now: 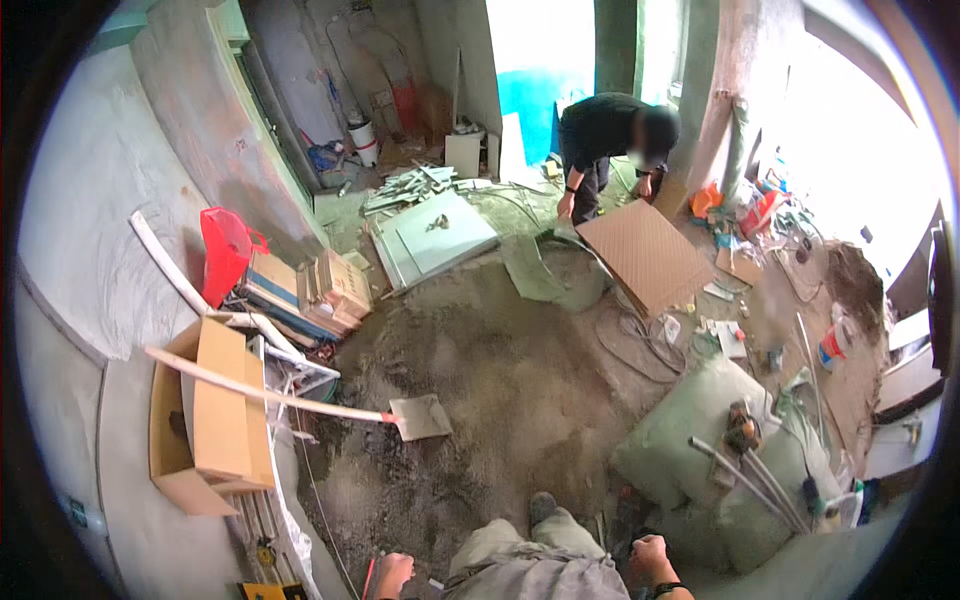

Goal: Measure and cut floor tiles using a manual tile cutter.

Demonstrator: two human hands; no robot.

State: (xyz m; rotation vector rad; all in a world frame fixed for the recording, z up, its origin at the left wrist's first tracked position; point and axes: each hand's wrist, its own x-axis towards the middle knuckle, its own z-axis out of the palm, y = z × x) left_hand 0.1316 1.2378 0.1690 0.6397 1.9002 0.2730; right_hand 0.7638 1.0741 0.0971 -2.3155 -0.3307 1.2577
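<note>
My left hand (395, 572) is at the lower edge, left of my legs, with its fingers curled closed. A thin red stick (370, 577) shows beside it, and I cannot make out whether it is held. My right hand (652, 553), wearing a dark wristband, is closed on the other side of my legs. What lies inside its fingers, if anything, is hidden. A shovel (422, 417) with a long pale handle lies ahead of my left hand, its handle crossing an open cardboard box (222, 400). Pale green sacks (690, 430) stand near my right hand.
Another person (610, 140) in dark clothes bends over a brown ribbed sheet (645, 258) at the back right. Pale panels (435, 240) lie at the back left, near a red bucket (228, 255). Pipes (750, 480) rest against the sacks. Cables (640, 345) coil on the dirt floor.
</note>
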